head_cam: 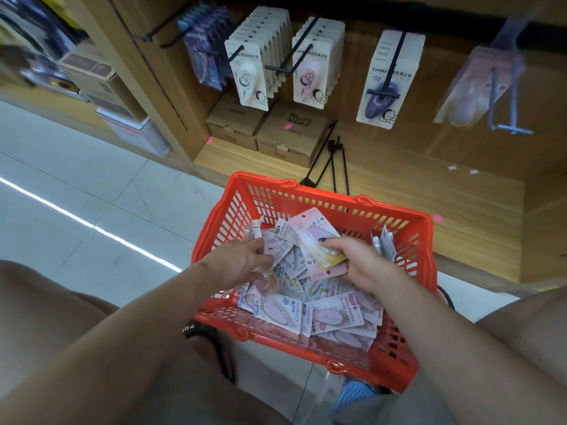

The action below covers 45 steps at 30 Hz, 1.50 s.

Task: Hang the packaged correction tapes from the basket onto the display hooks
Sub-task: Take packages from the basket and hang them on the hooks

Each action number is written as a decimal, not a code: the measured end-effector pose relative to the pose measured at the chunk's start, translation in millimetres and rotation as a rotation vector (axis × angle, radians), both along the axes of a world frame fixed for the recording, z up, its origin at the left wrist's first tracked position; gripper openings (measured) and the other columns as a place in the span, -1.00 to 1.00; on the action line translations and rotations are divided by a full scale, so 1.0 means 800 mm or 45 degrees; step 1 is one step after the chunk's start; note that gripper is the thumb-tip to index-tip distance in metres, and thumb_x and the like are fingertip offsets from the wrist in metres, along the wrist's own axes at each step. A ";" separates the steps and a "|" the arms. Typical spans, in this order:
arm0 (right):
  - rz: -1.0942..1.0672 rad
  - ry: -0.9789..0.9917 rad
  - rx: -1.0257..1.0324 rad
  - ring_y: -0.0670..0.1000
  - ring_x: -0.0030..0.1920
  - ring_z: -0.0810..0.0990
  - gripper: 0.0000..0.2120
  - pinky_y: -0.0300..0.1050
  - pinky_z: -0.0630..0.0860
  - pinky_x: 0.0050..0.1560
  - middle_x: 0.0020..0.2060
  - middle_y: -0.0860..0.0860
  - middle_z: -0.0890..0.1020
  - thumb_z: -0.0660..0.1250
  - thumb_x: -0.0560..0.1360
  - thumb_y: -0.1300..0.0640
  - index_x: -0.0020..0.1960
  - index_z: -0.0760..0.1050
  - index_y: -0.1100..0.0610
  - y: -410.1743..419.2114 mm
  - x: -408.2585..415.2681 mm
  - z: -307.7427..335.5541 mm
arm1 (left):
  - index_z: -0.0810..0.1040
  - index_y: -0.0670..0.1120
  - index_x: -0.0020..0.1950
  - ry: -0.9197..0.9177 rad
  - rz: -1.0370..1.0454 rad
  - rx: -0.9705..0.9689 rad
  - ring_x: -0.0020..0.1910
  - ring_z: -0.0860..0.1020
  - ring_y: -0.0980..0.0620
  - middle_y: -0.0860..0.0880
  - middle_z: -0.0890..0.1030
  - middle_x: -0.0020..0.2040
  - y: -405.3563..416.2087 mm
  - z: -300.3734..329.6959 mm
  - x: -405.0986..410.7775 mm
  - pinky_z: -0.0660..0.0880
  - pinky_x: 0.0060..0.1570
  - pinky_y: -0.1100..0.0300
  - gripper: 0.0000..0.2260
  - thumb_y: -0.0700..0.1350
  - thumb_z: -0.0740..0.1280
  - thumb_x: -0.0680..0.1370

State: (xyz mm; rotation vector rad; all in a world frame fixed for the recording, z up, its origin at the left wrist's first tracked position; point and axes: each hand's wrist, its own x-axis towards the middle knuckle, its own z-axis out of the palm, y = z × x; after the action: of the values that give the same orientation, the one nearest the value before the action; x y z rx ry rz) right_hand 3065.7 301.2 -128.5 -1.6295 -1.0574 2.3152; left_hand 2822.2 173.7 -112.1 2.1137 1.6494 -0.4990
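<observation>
Orange plastic lattice basket (395, 223) sits low in front of the wooden display shelf, heaped with loose pastel carded correction tape packs (310, 308). On the left side of the pile, the left hand (242, 263) is down among the packs, fingers curled round a clear-blistered pack (270, 276) with a yellow tint. Just to the right, the right hand (357, 262) pinches a small stack of packs, the top one a pink-and-yellow carded correction tape (316, 231) tilted up above the heap, thumb pressing on its blister. Up on the shelf wall, black metal display hooks (302, 46) carry rows of white carded tapes (254, 69), then pink-printed ones (310, 78), then a purple one (388, 81) further right. Brown cardboard boxes (288, 136) stand on the shelf beneath the hooks.
</observation>
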 end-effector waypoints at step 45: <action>-0.564 0.539 -0.042 0.19 0.05 0.74 -0.67 0.12 0.69 -0.04 0.09 0.17 0.72 0.44 0.48 0.15 0.23 0.66 0.16 0.020 0.078 0.084 | 0.44 0.34 0.29 -1.368 1.070 -0.018 -0.17 0.47 -0.08 -0.06 0.61 -0.09 0.068 0.073 0.058 0.44 -0.13 -0.04 -0.71 0.03 0.38 0.65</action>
State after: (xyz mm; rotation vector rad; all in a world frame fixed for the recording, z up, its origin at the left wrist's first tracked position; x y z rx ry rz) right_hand 3127.9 317.3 -61.5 -1.1508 -0.5092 2.2269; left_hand 2869.0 227.9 -53.7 1.0670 1.5545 0.7488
